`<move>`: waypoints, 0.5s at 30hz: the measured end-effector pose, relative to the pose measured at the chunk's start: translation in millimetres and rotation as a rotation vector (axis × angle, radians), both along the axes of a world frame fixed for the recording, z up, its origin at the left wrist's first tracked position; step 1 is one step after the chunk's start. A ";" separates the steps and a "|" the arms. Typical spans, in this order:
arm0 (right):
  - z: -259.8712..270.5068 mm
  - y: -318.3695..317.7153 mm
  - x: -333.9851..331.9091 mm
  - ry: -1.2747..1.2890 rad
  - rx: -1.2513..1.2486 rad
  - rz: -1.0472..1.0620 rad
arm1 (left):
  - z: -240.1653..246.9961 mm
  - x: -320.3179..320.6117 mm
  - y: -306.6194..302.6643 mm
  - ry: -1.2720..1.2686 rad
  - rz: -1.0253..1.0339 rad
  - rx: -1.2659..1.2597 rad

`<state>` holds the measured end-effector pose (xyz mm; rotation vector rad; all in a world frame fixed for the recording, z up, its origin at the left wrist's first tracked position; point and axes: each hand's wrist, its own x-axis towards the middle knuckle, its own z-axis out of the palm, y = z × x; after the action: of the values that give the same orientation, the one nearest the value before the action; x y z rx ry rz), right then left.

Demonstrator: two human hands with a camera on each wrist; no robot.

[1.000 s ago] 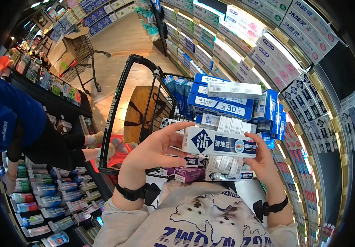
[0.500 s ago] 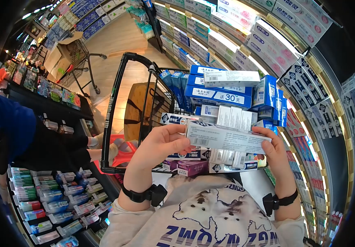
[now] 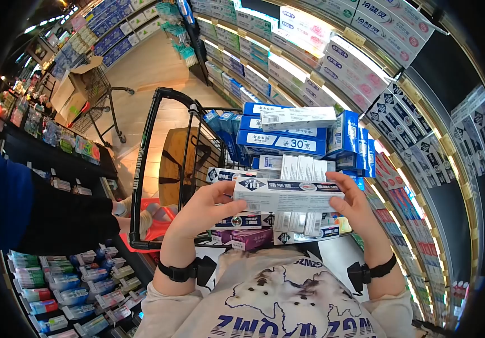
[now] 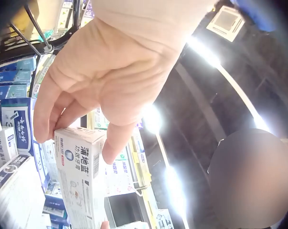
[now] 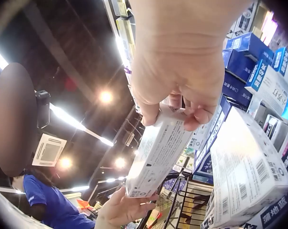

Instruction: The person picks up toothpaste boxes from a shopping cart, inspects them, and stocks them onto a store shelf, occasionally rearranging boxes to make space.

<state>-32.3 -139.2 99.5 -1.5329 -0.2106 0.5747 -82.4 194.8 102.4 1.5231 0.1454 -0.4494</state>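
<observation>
A long white and dark-blue toothpaste box (image 3: 287, 197) is held level over the cart by both hands. My left hand (image 3: 208, 205) pinches its left end, thumb on the near side and fingers behind. At the other end my right hand (image 3: 356, 205) grips it the same way. Printed text covers the side of the box (image 4: 79, 176) in the left wrist view. In the right wrist view its white face (image 5: 158, 148) runs between the two hands. Below it lie more white toothpaste boxes (image 3: 304, 167), with purple boxes (image 3: 252, 239) nearer my body.
Blue boxes (image 3: 282, 142) are stacked in the black-framed shopping cart (image 3: 141, 169). Lit shelves of toothpaste (image 3: 343, 73) curve along the right. A person in dark trousers (image 3: 62, 217) stands at left, by a low display (image 3: 68, 281). Another cart with a cardboard box (image 3: 73, 93) stands farther off.
The box has been turned over between my hands: its front logo showed first, then its barcoded text face, and now a dark-blue lettered side above a text face. Both hands kept hold of the ends.
</observation>
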 end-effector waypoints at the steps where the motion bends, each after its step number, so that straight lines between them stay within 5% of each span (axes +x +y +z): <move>1: -0.8 0.1 0.6 -0.010 0.017 0.003 | 0.4 0.0 -1.4 0.000 -0.002 0.001; 4: -10.5 -1.7 2.4 -0.045 0.039 0.039 | 4.1 -0.7 -12.1 -0.155 0.089 -0.090; 8: -18.5 4.6 0.5 0.018 0.031 0.085 | 33.3 -1.5 -44.9 -0.636 0.101 0.218; 12: -17.7 11.3 0.5 -0.023 0.009 0.078 | 57.0 -3.0 -70.5 -0.675 0.033 0.282; 15: -20.6 8.4 2.5 0.010 -0.016 0.045 | 57.4 1.7 -85.3 -0.957 0.038 0.431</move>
<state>-29.8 -130.8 78.9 -1.5431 -0.2336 0.6208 -80.7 109.5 159.8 1.9998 -0.5059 0.3966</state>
